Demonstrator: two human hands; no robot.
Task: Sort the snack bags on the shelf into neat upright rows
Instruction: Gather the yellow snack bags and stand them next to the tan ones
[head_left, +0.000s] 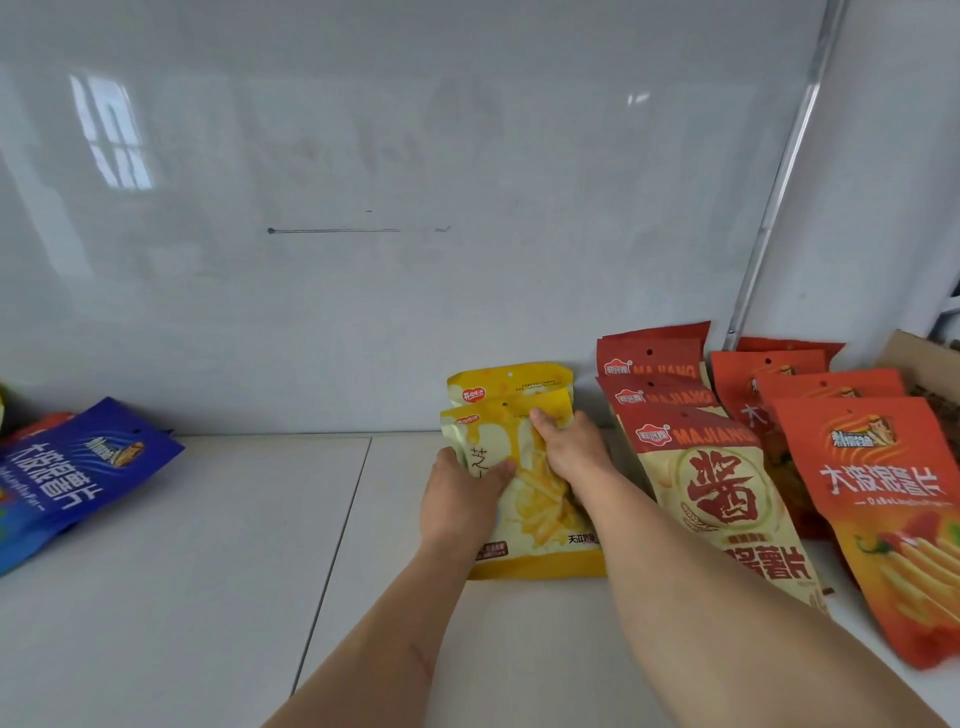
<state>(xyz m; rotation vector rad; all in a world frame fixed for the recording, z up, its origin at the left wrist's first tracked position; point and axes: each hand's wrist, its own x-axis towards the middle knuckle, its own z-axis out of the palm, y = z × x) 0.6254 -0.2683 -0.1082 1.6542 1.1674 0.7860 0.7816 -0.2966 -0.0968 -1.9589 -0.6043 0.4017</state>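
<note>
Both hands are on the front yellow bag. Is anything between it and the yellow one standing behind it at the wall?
Nothing visible. The front yellow bag, held by the left hand and right hand, already overlaps the rear yellow bag. The red-and-cream bags stand to its right, not behind it.

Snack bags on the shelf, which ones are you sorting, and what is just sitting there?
Part of the job:
front yellow bag, held by left hand and right hand
second yellow bag behind it
red and cream bags
orange bags
blue bag, lying tilted

Just there:
whiteboard
cardboard box
</note>
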